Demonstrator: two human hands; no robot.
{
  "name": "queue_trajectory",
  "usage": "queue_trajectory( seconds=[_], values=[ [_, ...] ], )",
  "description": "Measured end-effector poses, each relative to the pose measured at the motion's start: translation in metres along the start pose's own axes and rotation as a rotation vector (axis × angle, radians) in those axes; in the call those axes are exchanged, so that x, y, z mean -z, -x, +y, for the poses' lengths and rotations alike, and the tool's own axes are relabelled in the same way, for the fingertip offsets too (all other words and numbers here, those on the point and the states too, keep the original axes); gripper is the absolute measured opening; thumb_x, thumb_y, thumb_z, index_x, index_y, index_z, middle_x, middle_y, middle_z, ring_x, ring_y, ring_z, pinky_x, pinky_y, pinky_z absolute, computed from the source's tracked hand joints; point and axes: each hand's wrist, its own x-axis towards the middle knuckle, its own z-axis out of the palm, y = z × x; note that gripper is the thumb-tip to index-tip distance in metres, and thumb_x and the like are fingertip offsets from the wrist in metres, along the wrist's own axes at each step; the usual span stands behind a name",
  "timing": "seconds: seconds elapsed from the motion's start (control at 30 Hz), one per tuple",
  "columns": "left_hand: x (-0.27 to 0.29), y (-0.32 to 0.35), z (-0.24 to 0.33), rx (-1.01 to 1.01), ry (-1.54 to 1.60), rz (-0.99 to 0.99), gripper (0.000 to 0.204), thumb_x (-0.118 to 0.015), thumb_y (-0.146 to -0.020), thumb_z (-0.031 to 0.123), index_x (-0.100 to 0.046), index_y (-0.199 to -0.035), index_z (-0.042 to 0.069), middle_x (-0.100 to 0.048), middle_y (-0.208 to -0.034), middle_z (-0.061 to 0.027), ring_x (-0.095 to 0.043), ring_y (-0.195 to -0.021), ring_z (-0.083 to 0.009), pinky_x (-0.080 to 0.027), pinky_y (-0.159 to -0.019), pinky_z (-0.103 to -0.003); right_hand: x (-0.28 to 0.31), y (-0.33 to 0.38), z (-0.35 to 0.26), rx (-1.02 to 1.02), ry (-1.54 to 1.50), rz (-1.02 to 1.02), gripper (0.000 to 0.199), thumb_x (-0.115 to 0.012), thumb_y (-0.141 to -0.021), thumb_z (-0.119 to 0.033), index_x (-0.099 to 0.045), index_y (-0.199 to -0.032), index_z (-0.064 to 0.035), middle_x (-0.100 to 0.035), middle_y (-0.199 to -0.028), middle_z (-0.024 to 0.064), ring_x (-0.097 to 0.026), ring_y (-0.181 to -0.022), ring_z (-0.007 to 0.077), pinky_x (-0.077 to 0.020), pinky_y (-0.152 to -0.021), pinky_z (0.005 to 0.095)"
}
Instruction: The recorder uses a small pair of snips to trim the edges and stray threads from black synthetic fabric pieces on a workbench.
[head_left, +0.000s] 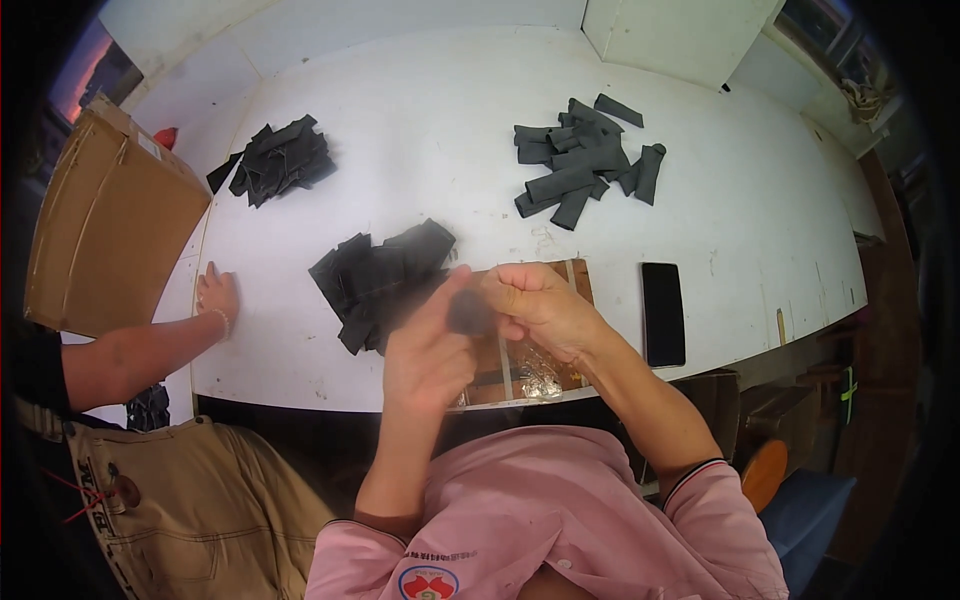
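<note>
In front of my chest, a small dark fabric piece [470,314] is held between my two hands, smeared by motion. My right hand [538,306] pinches its right side with bent fingers. My left hand [430,350] is closed on its left side, index finger pointing up. Just beyond my left hand lies a loose pile of flat black fabric pieces [375,275]. Beneath the hands is a brown board [582,285] with a pale strip across it. A crinkled clear plastic bag [540,382] rests on its near part.
Rolled dark fabric tubes [585,165] are heaped at the far right of the white table [430,130]. Another black fabric pile [283,160] sits far left. A black phone [663,315] lies right. Another person's hand [216,292] rests on the table near a cardboard box [120,220].
</note>
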Motion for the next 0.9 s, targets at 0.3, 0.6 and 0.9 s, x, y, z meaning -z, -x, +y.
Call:
queue_trajectory(
  seconds=[0.3, 0.6, 0.9],
  values=[
    [-0.004, 0.002, 0.003, 0.002, 0.018, -0.186, 0.038, -0.029, -0.087, 0.005, -0.033, -0.125, 0.002, -0.051, -0.079, -0.0102, -0.027, -0.035, -0.0055, -0.023, -0.03, -0.018, -0.011, -0.005, -0.022, 0.136, 0.297, -0.102, 0.025, -0.05, -0.085, -0.022, -0.05, -0.066, -0.0055, -0.042, -0.055, -0.0028, -0.036, -0.048, 0.0039, -0.0279, -0.044, 0.0181],
    [-0.03, -0.002, -0.008, 0.04, 0.669, -0.121, 0.032, -0.03, -0.086, 0.004, -0.04, -0.116, 0.0, -0.042, -0.064, -0.0015, -0.032, -0.036, -0.0059, -0.029, -0.029, -0.019, -0.014, -0.007, -0.022, 0.16, 0.332, -0.022, 0.031, -0.051, -0.084, -0.03, -0.052, -0.068, -0.0049, -0.04, -0.052, -0.0047, -0.034, -0.046, 0.0037, -0.0264, -0.043, 0.0185],
    [0.005, 0.005, -0.022, -0.151, -0.229, 0.072, 0.031, -0.034, -0.085, 0.001, -0.04, -0.116, 0.003, -0.055, -0.087, -0.0092, -0.03, -0.036, -0.0036, -0.026, -0.029, -0.016, 0.014, -0.009, 0.013, 0.059, 0.043, -0.075, 0.027, -0.05, -0.085, -0.027, -0.053, -0.069, -0.0052, -0.043, -0.057, -0.0021, -0.04, -0.05, 0.0059, -0.031, -0.046, 0.0181]
  ],
)
